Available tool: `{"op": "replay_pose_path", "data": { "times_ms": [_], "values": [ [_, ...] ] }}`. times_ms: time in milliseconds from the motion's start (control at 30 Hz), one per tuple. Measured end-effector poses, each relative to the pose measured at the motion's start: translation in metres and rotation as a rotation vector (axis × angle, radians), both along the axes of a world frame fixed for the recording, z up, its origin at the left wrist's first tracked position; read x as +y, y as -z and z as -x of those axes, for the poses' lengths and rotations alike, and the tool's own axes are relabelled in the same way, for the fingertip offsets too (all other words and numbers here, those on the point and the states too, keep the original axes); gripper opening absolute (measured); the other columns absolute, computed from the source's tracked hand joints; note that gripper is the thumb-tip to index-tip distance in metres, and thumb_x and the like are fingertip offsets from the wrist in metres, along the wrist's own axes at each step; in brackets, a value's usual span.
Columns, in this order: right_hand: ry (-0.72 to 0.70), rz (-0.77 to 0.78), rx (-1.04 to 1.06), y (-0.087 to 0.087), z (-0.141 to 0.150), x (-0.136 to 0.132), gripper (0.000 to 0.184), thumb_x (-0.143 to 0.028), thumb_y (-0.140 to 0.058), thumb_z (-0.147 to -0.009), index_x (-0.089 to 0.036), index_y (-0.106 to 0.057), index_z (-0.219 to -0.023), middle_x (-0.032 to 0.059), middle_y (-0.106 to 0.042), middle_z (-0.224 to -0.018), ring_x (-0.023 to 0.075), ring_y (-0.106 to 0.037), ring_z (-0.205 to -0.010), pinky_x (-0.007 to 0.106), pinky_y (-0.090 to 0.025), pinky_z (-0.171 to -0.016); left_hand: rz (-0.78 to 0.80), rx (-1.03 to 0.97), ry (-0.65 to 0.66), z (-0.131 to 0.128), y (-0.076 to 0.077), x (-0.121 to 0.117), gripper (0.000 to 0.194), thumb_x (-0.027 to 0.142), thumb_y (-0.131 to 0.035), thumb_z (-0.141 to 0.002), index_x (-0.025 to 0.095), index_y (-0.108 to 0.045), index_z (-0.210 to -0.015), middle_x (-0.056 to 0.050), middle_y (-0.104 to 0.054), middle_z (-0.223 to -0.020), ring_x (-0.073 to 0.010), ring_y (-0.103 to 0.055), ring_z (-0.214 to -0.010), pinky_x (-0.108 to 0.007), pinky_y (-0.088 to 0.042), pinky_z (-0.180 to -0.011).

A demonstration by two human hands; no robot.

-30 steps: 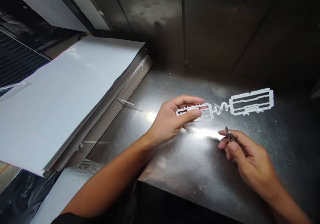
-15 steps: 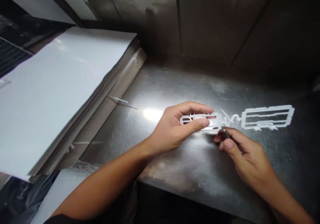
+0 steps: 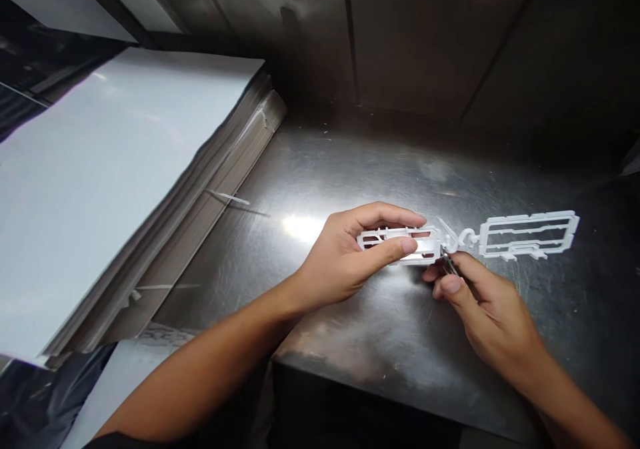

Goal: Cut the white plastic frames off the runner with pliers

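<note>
My left hand (image 3: 345,252) is closed round a white plastic frame (image 3: 429,245), thumb on top and fingers along its far side. A curved white sprue (image 3: 465,238) links this frame to a second, larger white frame (image 3: 530,232) farther right. In my right hand (image 3: 493,309) is a small metal cutting tool, seemingly nippers (image 3: 449,262), gripped between thumb and fingers. Their tip meets the right end of the held frame, where the sprue joins it. Most of the tool's handles are hidden in my palm.
A thick stack of large white sheets (image 3: 125,169) lies at the left, with a thin white strip (image 3: 233,198) sticking out of its side. Beneath my hands is a scratched metal table (image 3: 320,329), backed by a dark metal wall (image 3: 410,49). Small white scraps dot the surface.
The tool's tip in my right hand has moved slightly up against the joint at the frame's end. The whole view has shifted a little; my left hand keeps its grip.
</note>
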State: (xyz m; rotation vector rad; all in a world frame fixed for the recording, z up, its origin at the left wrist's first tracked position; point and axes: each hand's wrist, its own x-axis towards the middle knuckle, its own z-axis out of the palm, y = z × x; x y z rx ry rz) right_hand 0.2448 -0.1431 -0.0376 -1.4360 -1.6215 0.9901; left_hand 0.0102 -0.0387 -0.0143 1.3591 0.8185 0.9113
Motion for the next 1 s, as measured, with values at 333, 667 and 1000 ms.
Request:
{"op": "replay_pose_path", "data": {
  "times_ms": [333, 667, 1000],
  "values": [
    [0.005, -0.115, -0.139, -0.005, 0.004, 0.002, 0.029, -0.049, -0.057, -0.128, -0.026, -0.069, -0.115, -0.0024, -0.074, -0.101, 0.0157, -0.07, -0.083, 0.026, -0.05, -0.075, -0.013, -0.003, -0.016, -0.001, -0.001, -0.001, 0.017, 0.036, -0.094, -0.099, 0.026, -0.091, -0.113, -0.005, -0.087, -0.111, -0.022, -0.081, -0.104, -0.029, -0.062, -0.095],
    [-0.006, -0.252, -0.327, -0.005, 0.005, 0.003, 0.036, -0.048, -0.05, -0.13, -0.024, -0.057, -0.105, -0.0049, -0.065, -0.085, 0.0129, -0.054, -0.058, 0.028, -0.039, -0.057, -0.03, 0.05, 0.033, 0.002, 0.0, 0.003, 0.024, 0.038, -0.093, -0.099, 0.022, -0.088, -0.117, -0.007, -0.085, -0.113, -0.0244, -0.08, -0.107, -0.029, -0.061, -0.094],
    [-0.134, -0.316, -0.581, 0.019, 0.033, -0.008, 0.053, -0.055, -0.029, -0.133, -0.019, -0.062, -0.113, -0.0015, -0.067, -0.085, 0.018, -0.069, -0.062, 0.036, -0.042, -0.057, -0.441, 0.458, 0.251, 0.006, 0.002, 0.006, 0.036, 0.046, -0.063, -0.118, 0.023, -0.074, -0.143, -0.004, -0.078, -0.115, -0.0184, -0.071, -0.094, -0.031, -0.052, -0.083]
  ]
}}
